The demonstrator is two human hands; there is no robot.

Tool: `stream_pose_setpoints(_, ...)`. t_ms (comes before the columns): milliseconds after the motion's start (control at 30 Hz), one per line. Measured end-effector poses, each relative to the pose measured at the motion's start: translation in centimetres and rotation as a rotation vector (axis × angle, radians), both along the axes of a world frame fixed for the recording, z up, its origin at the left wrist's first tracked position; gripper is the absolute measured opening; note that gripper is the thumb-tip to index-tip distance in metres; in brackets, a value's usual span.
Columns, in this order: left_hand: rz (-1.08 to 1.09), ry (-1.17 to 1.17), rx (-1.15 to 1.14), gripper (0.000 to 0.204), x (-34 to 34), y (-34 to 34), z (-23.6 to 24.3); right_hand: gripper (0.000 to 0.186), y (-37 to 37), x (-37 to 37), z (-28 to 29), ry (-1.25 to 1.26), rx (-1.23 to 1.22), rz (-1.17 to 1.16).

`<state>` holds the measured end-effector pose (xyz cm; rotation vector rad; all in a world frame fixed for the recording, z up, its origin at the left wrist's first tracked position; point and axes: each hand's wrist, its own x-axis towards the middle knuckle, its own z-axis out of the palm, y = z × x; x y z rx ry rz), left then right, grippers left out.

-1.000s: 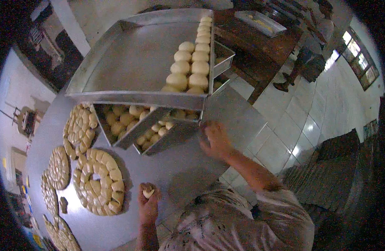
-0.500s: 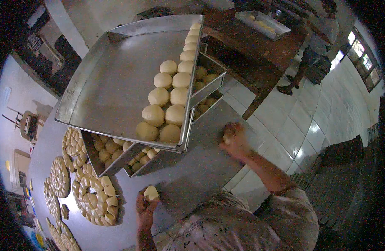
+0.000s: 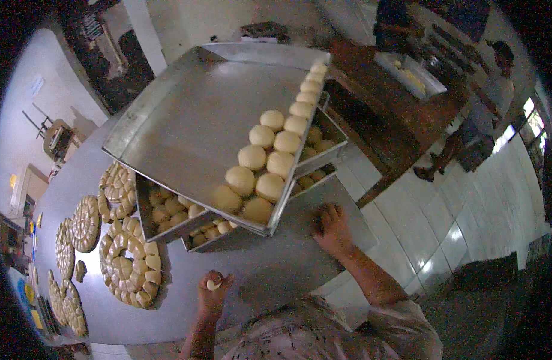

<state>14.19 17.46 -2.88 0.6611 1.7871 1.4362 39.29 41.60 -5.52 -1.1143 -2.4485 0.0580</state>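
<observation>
- Pale dough piece (image 3: 214,284): it sat in the left hand (image 3: 212,295), whose fingers were curled closed around it, leaving a crescent showing on top, above the near part of the tabletop.
- The right hand (image 3: 335,233) was cupped with its fingers bent down toward the tabletop on the right; I could not tell whether anything lay under them.
- The smooth grey tabletop (image 3: 258,270) spread beneath both hands, with a bright glare at left.
- Segmented dough coils (image 3: 123,276) lay along its left side, a small scrap (image 3: 80,271) among them.
- Beyond the hands, a large metal tray (image 3: 186,114) rested askew on lower trays (image 3: 180,233). Dough balls (image 3: 252,157) filled two rows along its right side; more balls filled the trays beneath.
- Pale floor tiles (image 3: 396,222) ran off to the right.
- Further back stood a dark wooden table (image 3: 384,126) bearing another metal tray (image 3: 433,88), with another person (image 3: 501,96) beside it, near a bright window (image 3: 533,117).
- Compared with half a second earlier, less of the dough piece showed above the left fist, and the right hand looked less blurred.
- The view had swung, so the wooden table appeared lower and further right; the two rows of balls looked unchanged.
</observation>
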Motion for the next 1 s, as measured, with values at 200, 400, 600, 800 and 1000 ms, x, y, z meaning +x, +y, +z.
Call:
stream_pose_setpoints(200,0.046,-0.113,0.098,0.023,-1.7,-3.1,2.2,0.039,4.3,4.4,10.3,0.587,-0.808,-0.069)
stream_pose_setpoints(400,-0.022,-0.219,0.1,0.026,-0.9,-3.5,3.5,0.029,9.3,-7.9,27.4,1.125,-0.107,0.232)
stream_pose_setpoints(600,0.137,-0.303,0.095,0.029,-3.5,-6.1,1.0,0.021,12.3,-10.2,27.8,0.355,0.006,0.081)
stream_pose_setpoints(800,0.088,-0.708,0.248,0.026,-5.6,-10.5,2.1,0.021,-9.0,-10.7,24.1,0.52,-0.262,0.559)
stream_pose_setpoints(1000,-0.685,-1.035,0.318,0.065,-1.8,-7.3,5.0,0.038,-20.8,-11.7,7.6,0.339,-0.566,0.629)
